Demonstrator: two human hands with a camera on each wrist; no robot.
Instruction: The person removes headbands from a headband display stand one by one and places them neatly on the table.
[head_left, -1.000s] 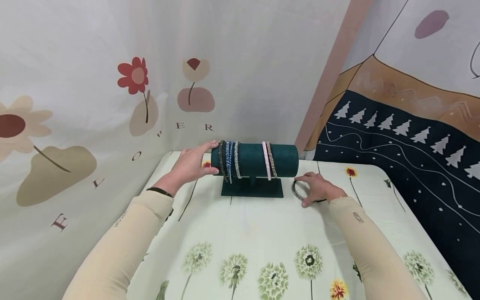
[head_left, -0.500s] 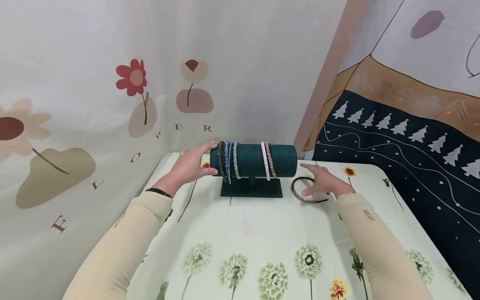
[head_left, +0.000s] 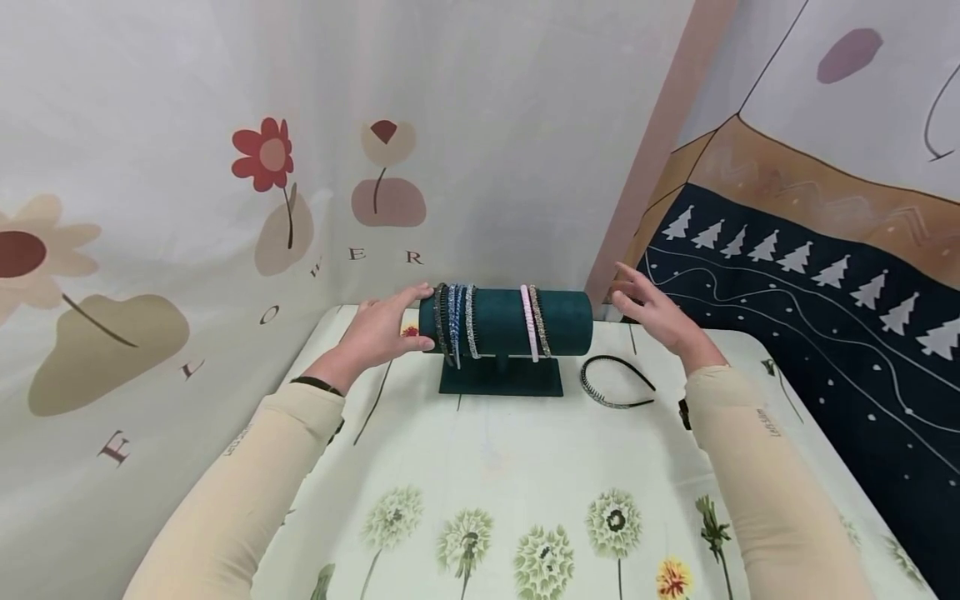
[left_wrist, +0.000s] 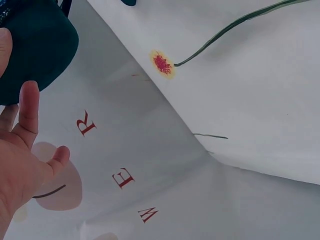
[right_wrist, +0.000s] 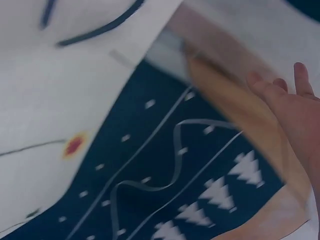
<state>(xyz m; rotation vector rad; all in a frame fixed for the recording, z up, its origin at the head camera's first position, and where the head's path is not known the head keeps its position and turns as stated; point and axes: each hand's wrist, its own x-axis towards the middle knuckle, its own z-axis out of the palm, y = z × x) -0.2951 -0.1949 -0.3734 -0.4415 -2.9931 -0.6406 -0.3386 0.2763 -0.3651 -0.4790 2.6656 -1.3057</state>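
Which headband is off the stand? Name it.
The dark headband lying on the table, right of the green stand; the others all sit on the stand.

I seem to be somewhere homelike: flower-printed curtain at ten o'clock, tree-printed cloth at three, flowered table at six.

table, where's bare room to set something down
Bare: the tablecloth before the stand, between the sleeves. Crowded: right of the stand, where a loose headband lies, and its left end, with left hand and bunched headbands.
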